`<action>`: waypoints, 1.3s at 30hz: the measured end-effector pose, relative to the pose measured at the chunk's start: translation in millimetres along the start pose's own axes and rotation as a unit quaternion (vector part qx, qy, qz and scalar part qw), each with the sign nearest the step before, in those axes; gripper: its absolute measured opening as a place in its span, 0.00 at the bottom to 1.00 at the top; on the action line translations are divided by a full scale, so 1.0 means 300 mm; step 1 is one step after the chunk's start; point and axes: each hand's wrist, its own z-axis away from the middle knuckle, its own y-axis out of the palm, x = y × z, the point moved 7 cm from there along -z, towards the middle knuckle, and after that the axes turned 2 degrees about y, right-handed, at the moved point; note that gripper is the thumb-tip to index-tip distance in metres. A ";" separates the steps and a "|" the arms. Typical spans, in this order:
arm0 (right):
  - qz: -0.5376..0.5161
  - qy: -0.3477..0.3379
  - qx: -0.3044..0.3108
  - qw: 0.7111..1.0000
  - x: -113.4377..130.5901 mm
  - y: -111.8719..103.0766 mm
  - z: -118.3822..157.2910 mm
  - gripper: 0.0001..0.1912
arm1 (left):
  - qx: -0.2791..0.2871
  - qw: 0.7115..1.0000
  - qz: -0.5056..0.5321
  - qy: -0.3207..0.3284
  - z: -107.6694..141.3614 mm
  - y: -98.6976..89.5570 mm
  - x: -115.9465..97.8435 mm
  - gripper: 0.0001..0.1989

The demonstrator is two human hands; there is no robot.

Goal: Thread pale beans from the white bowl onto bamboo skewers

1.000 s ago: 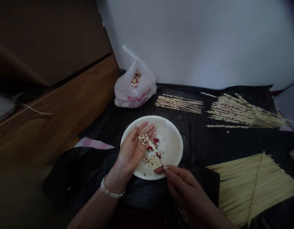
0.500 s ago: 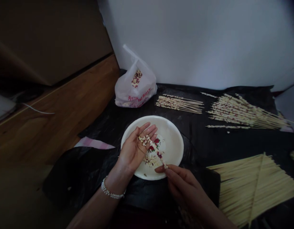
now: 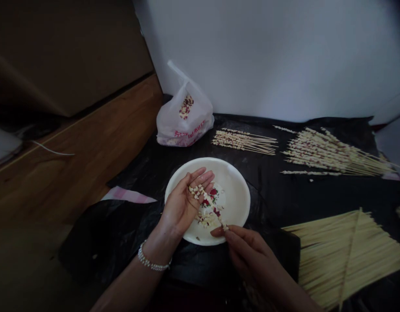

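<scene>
My left hand is palm up over the white bowl, its fingers stretched out. On the palm and fingers lie small cream-coloured pieces, too small to name. My right hand pinches a skewer threaded with cream and dark red pieces. Its upper end reaches across to the left fingers, touching or just over the loose pieces; I cannot tell which. The skewer's lower part is hidden by the right hand. More loose pieces lie in the bowl, which has a red and green print on its bottom.
A white plastic bag of similar pieces stands behind the bowl. Loaded skewers lie in a small bunch and a larger pile on black sheeting. Many bare sticks lie at the right. A white wall rises behind.
Hardly anything differs. Both hands and the skewer keep their places over the bowl, with only a very slight shift of the whole view.
</scene>
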 end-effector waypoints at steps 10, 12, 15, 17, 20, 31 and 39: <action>0.000 -0.003 0.002 1.000 -0.002 -0.001 0.002 0.21 | -0.011 1.000 0.015 -0.005 -0.002 -0.006 0.000 0.15; -0.001 -0.003 -0.006 1.000 -0.002 -0.002 0.003 0.20 | -0.009 1.000 0.018 -0.007 -0.004 -0.006 0.000 0.15; 0.004 -0.001 -0.013 1.000 0.007 0.003 0.005 0.20 | -0.011 1.000 0.021 -0.010 -0.007 -0.008 0.001 0.16; 0.014 -0.001 -0.016 1.000 0.015 0.007 0.007 0.21 | -0.013 1.000 0.024 -0.010 -0.008 -0.011 0.001 0.17; 0.021 -0.001 -0.018 1.000 0.020 0.008 0.008 0.21 | -0.014 0.999 0.035 -0.007 -0.011 -0.015 -0.001 0.17; -0.007 -0.003 -0.014 1.000 0.000 0.001 0.006 0.19 | -0.005 1.000 0.016 0.001 -0.004 -0.006 0.000 0.15; -0.003 -0.028 -0.016 0.999 0.010 -0.003 0.000 0.18 | 0.048 0.997 0.009 -0.063 0.005 0.010 0.023 0.24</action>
